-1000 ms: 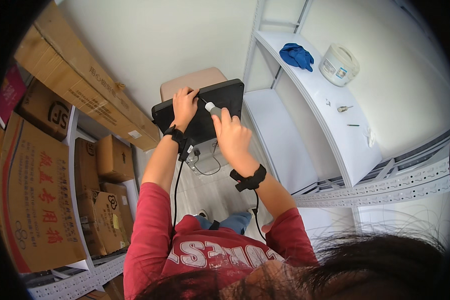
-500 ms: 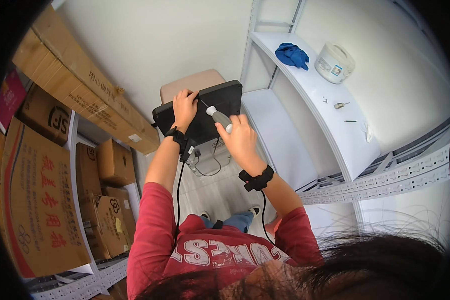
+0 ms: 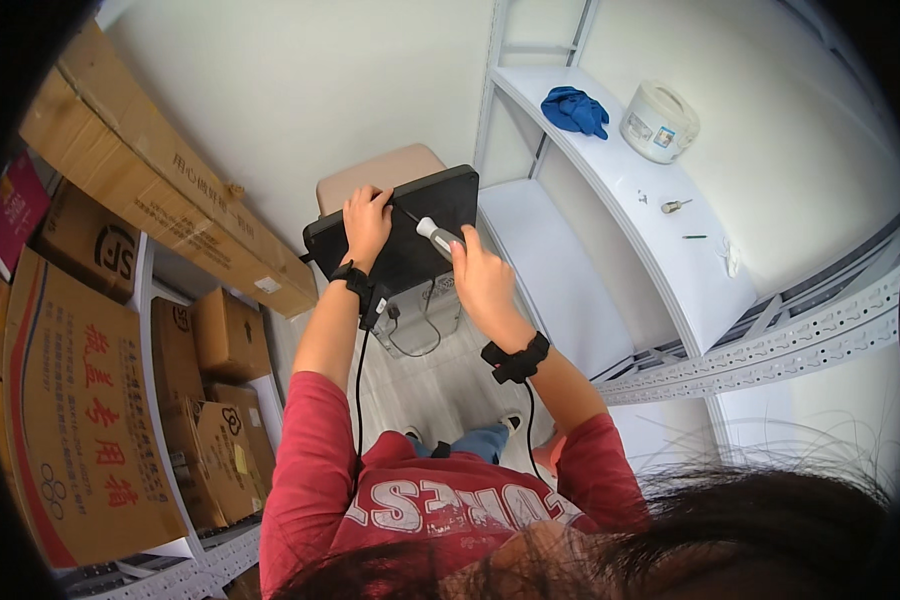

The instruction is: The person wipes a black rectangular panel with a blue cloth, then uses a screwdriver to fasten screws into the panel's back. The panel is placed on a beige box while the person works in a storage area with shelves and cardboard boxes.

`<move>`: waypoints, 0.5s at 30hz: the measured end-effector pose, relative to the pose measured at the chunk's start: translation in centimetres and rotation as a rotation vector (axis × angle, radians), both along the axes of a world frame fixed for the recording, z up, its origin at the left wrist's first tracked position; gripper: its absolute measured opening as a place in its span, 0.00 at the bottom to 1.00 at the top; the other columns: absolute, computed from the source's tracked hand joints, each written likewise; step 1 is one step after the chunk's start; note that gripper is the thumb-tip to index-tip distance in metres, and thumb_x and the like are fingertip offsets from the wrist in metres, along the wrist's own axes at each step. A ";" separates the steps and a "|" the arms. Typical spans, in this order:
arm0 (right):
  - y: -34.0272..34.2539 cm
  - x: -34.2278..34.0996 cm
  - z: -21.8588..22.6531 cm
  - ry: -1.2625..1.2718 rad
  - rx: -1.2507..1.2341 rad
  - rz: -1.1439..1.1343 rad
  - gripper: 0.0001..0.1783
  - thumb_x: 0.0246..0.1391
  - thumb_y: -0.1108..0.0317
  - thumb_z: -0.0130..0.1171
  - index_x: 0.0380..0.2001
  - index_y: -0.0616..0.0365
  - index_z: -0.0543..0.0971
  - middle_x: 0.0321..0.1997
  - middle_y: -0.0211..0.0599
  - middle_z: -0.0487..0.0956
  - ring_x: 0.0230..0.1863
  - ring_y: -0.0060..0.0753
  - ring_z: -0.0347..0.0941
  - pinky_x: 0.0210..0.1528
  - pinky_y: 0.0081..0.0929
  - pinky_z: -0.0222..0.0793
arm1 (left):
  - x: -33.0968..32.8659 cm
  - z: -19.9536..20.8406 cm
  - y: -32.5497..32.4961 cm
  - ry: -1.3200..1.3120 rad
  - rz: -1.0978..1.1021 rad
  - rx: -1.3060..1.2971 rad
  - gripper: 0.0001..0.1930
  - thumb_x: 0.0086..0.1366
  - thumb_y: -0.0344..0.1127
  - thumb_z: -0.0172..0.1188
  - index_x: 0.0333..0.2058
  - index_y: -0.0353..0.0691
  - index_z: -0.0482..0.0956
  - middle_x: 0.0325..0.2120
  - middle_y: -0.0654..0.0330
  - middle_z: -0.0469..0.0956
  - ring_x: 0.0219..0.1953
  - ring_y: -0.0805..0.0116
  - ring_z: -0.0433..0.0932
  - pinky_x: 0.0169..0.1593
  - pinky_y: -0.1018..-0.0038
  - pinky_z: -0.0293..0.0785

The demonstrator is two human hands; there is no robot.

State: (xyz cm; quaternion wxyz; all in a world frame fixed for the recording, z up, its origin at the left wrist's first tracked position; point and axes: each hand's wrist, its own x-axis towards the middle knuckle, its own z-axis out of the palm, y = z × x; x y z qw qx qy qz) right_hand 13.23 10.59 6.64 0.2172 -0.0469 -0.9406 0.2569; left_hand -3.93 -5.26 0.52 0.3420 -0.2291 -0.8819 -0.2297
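Watching my right hand (image 3: 484, 283) grip the screwdriver (image 3: 438, 236) at the black panel (image 3: 398, 250); left hand (image 3: 367, 226) rests on its edge, grip unclear. Screwdriver work seems underway, unfinished.

Tip of the screwdriver (image 3: 436, 234) indistinct against the black panel (image 3: 408, 262)

This looks like a small storeroom, with a grey floor (image 3: 440, 385) between metal shelving and a plain white wall (image 3: 320, 80). On the left, cardboard cartons (image 3: 232, 340) crowd a rack (image 3: 225, 548) with slotted beams, a long carton (image 3: 160, 180) alongside; on the right, a white shelf unit (image 3: 660, 270) bears a blue cloth (image 3: 575, 112), a white lidded pot (image 3: 660, 125) and small tools (image 3: 676, 206)
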 end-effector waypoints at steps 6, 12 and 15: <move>0.2 0.5 -1.1 0.072 -0.031 0.121 0.22 0.49 0.57 0.60 0.41 0.58 0.66 0.24 0.47 0.75 0.23 0.53 0.74 0.23 0.42 0.68 | 0.0 -0.1 0.0 0.007 0.003 0.000 0.14 0.49 0.28 0.61 0.37 0.43 0.81 0.32 0.62 0.74 0.39 0.61 0.71 0.41 0.66 0.62; 0.5 0.3 -0.9 0.182 0.047 0.093 0.21 0.48 0.63 0.61 0.43 0.59 0.67 0.43 0.48 0.69 0.33 0.49 0.73 0.28 0.39 0.70 | 0.0 0.0 0.0 0.009 0.012 0.009 0.14 0.48 0.28 0.61 0.37 0.44 0.81 0.32 0.62 0.74 0.39 0.62 0.71 0.41 0.66 0.62; -0.2 0.5 -0.4 0.278 0.136 0.103 0.20 0.48 0.67 0.59 0.44 0.61 0.68 0.46 0.45 0.66 0.35 0.47 0.71 0.30 0.38 0.70 | 0.0 0.0 0.1 0.011 0.018 0.005 0.14 0.48 0.28 0.62 0.37 0.44 0.81 0.32 0.62 0.74 0.38 0.62 0.71 0.41 0.66 0.62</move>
